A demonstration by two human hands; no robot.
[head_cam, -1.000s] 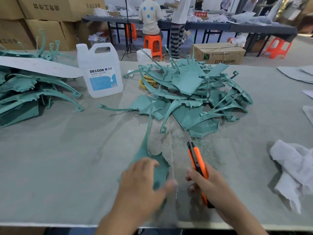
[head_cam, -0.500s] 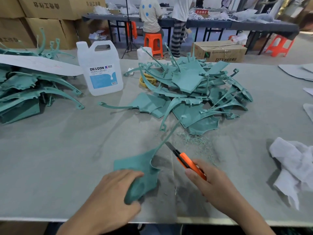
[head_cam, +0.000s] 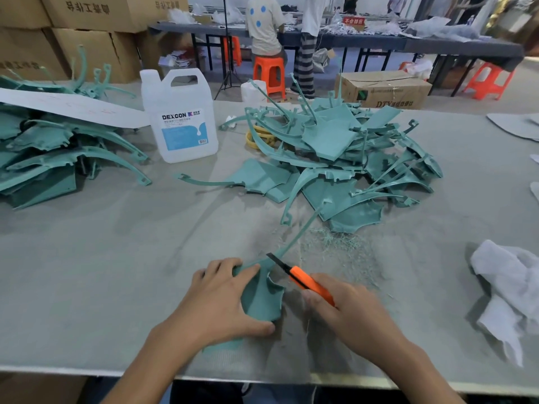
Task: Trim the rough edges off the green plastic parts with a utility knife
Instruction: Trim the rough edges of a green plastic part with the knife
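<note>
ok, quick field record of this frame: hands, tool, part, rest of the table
left hand: holds the part down on the table, thumb at its near edge
right hand: grips the knife, blade out at the base of the part's thin arm
pile: loose green parts, beyond the hands
stack: more green parts, far left
jug: white, upright, between stack and pile
shavings: green, just before the pile
cloth: white, right
</note>
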